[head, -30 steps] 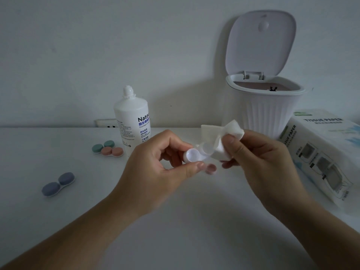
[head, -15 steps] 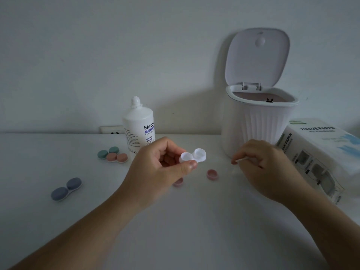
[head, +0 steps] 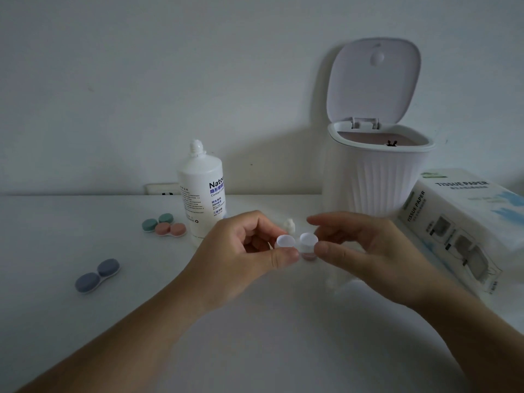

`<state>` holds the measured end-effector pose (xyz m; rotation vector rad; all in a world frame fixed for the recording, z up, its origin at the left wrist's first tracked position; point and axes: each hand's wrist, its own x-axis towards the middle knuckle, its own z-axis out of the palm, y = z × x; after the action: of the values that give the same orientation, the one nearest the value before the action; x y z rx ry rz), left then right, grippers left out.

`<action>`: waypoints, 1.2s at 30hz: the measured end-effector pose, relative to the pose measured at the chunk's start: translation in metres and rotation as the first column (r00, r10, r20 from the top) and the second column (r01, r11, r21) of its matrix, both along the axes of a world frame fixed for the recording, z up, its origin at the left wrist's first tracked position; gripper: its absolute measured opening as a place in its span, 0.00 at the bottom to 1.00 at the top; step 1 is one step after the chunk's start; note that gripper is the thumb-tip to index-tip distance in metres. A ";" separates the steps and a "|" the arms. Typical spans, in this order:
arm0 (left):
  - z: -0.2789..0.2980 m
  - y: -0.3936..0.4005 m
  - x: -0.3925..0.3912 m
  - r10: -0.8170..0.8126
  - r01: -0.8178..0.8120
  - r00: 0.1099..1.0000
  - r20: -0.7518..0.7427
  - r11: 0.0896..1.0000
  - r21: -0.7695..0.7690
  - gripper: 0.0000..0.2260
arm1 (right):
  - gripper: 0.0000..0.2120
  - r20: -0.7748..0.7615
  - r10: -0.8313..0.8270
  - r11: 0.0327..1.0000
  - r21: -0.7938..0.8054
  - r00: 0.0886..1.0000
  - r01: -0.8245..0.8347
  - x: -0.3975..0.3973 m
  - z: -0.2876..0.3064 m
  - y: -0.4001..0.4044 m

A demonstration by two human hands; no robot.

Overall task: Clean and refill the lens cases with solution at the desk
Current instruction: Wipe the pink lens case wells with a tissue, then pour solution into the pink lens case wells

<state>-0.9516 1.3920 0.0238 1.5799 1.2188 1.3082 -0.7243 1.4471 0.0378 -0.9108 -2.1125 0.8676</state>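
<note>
I hold the white case (head: 296, 243) above the tabletop (head: 255, 336), between my two hands, with both of its round wells uncapped and facing up. My left hand (head: 241, 259) pinches the left well, thumb pressed along its near side and the other fingers curled behind it. My right hand (head: 365, 248) meets the right well, thumb tip against its near edge and the forefinger reaching over the top; whether that finger truly touches the rim I cannot tell. Just under the case, partly hidden by my thumbs, a pink cap (head: 308, 256) shows. Behind my left hand stands the solution bottle (head: 202, 191), upright and capped, and a small white object I cannot make out peeks over my knuckles beside it. To the left of the bottle lie a green case (head: 157, 221) and a pink case (head: 170, 230), touching one another, both closed. Well apart from them, nearer my left forearm, lies a blue case (head: 97, 276), also closed. At the back right stands the white ribbed bin (head: 380, 180) with its lid (head: 373, 80) tipped up, and just beside it on the right lies a tissue pack (head: 465, 228).
</note>
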 end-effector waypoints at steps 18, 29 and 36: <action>0.019 -0.002 -0.030 0.706 -0.468 0.708 -0.016 0.486 0.738 0.07 | 0.21 -0.244 -0.003 0.972 -0.228 0.970 -0.054 -0.004 -0.006 0.003; 0.010 0.017 -0.071 0.570 -0.570 0.820 -0.043 0.821 0.004 0.39 | 0.09 -0.266 -0.076 0.953 -0.303 0.961 -0.009 -0.006 -0.005 0.006; 0.008 0.014 -0.076 0.487 -0.489 0.869 -0.088 0.873 0.001 0.25 | 0.07 -0.243 -0.079 0.953 -0.302 0.967 0.002 -0.006 -0.004 0.006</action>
<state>-1.0275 1.4055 0.0320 1.3670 1.7624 1.5378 -0.7299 1.4527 0.0336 -0.9354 -1.7656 1.2375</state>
